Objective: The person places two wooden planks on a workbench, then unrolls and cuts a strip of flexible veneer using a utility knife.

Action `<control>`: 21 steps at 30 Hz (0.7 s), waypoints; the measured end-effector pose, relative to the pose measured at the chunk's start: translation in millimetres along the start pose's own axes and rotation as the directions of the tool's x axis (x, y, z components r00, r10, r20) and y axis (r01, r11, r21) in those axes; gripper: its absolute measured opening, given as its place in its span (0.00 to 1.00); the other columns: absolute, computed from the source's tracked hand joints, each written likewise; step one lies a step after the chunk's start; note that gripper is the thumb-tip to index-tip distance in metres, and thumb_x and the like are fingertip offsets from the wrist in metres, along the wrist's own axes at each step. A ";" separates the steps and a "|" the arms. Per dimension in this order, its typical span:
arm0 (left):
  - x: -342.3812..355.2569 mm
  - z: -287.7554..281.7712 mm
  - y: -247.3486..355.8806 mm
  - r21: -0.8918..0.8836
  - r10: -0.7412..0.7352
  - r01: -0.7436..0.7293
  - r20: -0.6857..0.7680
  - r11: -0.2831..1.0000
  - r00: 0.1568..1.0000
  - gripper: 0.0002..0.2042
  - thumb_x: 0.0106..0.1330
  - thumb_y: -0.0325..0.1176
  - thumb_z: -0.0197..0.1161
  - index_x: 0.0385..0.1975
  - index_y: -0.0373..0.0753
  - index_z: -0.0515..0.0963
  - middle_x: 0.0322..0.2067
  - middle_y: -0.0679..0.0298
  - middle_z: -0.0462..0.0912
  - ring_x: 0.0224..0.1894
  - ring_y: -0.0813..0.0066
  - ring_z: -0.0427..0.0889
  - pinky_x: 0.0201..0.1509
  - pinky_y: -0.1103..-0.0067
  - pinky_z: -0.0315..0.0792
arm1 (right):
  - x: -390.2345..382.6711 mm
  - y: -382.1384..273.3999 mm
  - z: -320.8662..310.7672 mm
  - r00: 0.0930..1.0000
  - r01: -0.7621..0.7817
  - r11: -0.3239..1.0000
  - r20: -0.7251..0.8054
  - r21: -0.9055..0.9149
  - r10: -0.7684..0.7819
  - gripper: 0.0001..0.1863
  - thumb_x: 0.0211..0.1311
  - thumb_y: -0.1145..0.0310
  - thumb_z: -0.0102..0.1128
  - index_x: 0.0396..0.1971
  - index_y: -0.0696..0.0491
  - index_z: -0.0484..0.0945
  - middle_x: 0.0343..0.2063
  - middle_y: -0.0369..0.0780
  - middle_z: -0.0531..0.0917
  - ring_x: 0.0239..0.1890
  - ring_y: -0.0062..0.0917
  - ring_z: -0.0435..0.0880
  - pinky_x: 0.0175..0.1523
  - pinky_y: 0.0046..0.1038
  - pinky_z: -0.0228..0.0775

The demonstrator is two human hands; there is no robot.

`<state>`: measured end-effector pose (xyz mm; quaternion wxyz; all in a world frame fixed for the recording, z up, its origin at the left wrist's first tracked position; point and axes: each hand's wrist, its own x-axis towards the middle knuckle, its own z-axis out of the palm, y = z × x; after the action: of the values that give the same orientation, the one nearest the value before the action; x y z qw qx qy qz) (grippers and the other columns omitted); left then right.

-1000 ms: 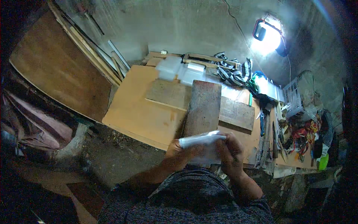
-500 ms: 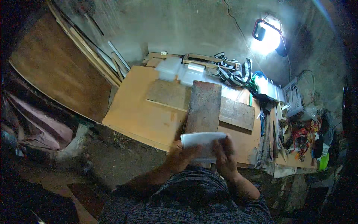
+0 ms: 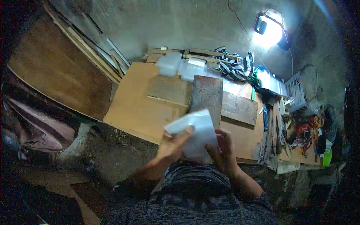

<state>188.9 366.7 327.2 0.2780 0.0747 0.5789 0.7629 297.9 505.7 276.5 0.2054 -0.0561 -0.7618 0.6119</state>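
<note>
A stack of translucent whitish plastic sheets [image 3: 198, 131] is held up at the table's near edge, in front of my body. My left hand [image 3: 170, 146] grips its left side, the thumb lying across the upper face. At the right edge, my right hand [image 3: 225, 148] has its fingers curled against the sheets, some of them hidden behind. Just beyond the stack, a dark worn wooden board [image 3: 207, 93] lies lengthwise on the table. Similar plastic stacks [image 3: 168, 63] rest at the back of the tabletop [image 3: 131, 108].
Wooden boards [image 3: 240, 108] flank the dark one. Behind lies a black-and-white striped cloth [image 3: 236, 69]. On the right are a blue-handled tool [image 3: 265, 120], a white plastic crate [image 3: 295, 93] and a colourful tangle [image 3: 309, 129]. A bright lamp [image 3: 268, 35] hangs on the wall.
The stack has turned from nearly edge-on to showing its broad face, tilted up and left. My left hand has shifted slightly left and up, its thumb now on top.
</note>
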 end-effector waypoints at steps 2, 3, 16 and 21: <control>5.8 -12.7 -0.4 -0.113 0.030 -0.032 -0.023 0.993 0.999 0.13 0.60 0.32 0.64 0.43 0.35 0.76 0.37 0.64 0.80 0.39 0.76 0.77 0.43 0.77 0.72 | -8.8 13.4 2.9 0.997 0.017 0.993 -0.081 0.120 -0.007 0.27 0.56 0.77 0.61 0.53 0.53 0.57 0.41 0.44 0.73 0.46 0.28 0.74 0.50 0.29 0.69; 7.1 -17.1 -0.7 -0.226 0.058 -0.068 -0.050 0.972 0.997 0.13 0.61 0.30 0.63 0.44 0.36 0.75 0.37 0.65 0.79 0.40 0.75 0.76 0.43 0.76 0.71 | -14.1 18.6 3.8 0.997 0.016 0.992 -0.083 0.122 -0.006 0.27 0.56 0.77 0.61 0.53 0.53 0.57 0.41 0.44 0.73 0.46 0.28 0.74 0.50 0.29 0.69; 6.9 -26.6 7.4 -0.377 0.192 -0.205 -0.070 0.903 0.979 0.10 0.61 0.24 0.59 0.42 0.38 0.74 0.36 0.67 0.77 0.41 0.78 0.74 0.49 0.77 0.67 | -21.1 16.9 0.9 0.991 0.108 0.988 -0.086 0.110 -0.099 0.23 0.56 0.78 0.61 0.45 0.54 0.58 0.44 0.46 0.71 0.45 0.30 0.76 0.46 0.31 0.74; 2.1 -10.9 16.6 -0.390 0.175 -0.189 -0.071 0.901 0.982 0.10 0.61 0.25 0.59 0.41 0.37 0.73 0.33 0.68 0.76 0.37 0.80 0.74 0.45 0.79 0.68 | -10.1 17.8 -12.0 0.985 0.174 0.984 -0.022 0.027 -0.174 0.18 0.54 0.76 0.64 0.42 0.57 0.67 0.46 0.48 0.74 0.45 0.30 0.78 0.45 0.30 0.73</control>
<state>176.8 355.8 338.6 0.2050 0.0578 0.4080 0.8878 308.7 517.6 259.0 0.2662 0.0078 -0.7527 0.6020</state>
